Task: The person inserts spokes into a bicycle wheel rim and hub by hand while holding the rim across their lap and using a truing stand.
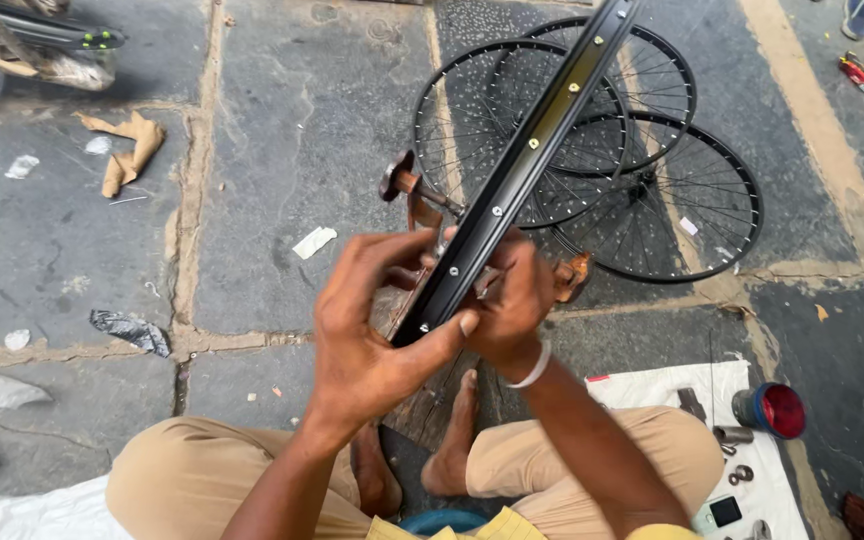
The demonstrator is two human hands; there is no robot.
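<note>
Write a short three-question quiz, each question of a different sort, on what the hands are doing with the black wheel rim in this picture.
1. True or false: both the left hand and the right hand grip the black wheel rim.
2. Multiple choice: how many spoked wheels lie on the stone floor beyond the rim? A) one B) three C) six
3. Fill in: the red-capped round container rests on a white ____ beside the person's right knee.

Key
1. True; the rim passes between both hands.
2. B; three overlapping wheels lie flat.
3. Cloth, which also bears small metal parts.
</note>
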